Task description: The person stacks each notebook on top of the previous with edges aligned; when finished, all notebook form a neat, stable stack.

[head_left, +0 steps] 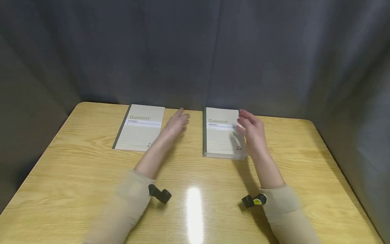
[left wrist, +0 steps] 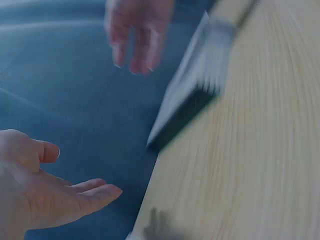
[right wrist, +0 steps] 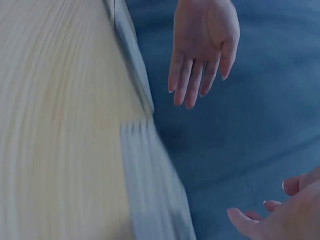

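A stack of several "Gambit" notebooks (head_left: 220,140) with dark spines lies toward the back of the table, right of middle. At the left, a notebook (head_left: 137,135) of the same kind lies flat. My left hand (head_left: 176,124) hovers between the two, beside the left notebook's right edge, fingers extended and holding nothing. Over the stack's right edge hangs my right hand (head_left: 253,131), fingers relaxed; its shadow falls on the top cover. Both hands show with bare palms in the left wrist view, where the stack (left wrist: 192,75) looks blurred. Whether the right fingertips touch the stack I cannot tell.
The wooden table (head_left: 176,169) has a back edge just behind the notebooks. A dark grey curtain (head_left: 152,51) hangs behind it and around both sides. Small black wrist cameras (head_left: 159,194) sit at the beige sleeves (head_left: 131,196).
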{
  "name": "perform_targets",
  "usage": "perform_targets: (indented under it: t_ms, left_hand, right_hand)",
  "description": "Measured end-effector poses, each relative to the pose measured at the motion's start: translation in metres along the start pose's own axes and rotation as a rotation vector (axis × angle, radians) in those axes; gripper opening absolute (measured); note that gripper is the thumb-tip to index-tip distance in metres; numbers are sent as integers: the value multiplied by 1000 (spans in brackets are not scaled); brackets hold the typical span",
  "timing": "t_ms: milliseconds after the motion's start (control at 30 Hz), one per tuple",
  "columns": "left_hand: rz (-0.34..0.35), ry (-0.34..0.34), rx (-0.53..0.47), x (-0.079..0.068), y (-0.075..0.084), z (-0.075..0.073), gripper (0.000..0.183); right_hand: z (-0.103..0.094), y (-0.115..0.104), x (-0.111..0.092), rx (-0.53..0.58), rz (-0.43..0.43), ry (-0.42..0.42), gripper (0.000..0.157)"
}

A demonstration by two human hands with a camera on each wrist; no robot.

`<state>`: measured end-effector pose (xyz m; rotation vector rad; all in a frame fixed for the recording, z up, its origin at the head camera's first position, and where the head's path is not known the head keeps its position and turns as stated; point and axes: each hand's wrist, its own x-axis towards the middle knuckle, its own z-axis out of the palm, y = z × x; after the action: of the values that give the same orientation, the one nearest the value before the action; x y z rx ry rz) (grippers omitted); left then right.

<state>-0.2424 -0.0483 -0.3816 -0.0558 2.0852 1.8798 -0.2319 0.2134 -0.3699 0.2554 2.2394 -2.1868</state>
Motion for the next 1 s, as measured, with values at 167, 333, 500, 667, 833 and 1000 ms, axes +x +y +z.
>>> perform_targets:
  t_ms: [167,333,500,667,833,1000]
  left_hand:
    - [18,53,266,-11,3,-71,70]
    - [-11,81,476,-19,-4,-124,71]
    - [-83,101,535,-25,-18,-168,71]
    - [-128,45,388,-24,-27,-191,69]
    - [-190,16,197,-23,-30,-197,68]
    - [-217,71,168,-18,-30,-196,69]
  right_hand:
    - [60,-5,-3,137,-1,-113,46]
    - [116,3,-7,242,93,-244,50]
    - [164,13,-7,319,249,-318,58]
    - [192,22,-8,386,323,-330,64]
    - [210,25,-11,427,379,-303,71]
    - [217,23,-10,401,422,-256,74]
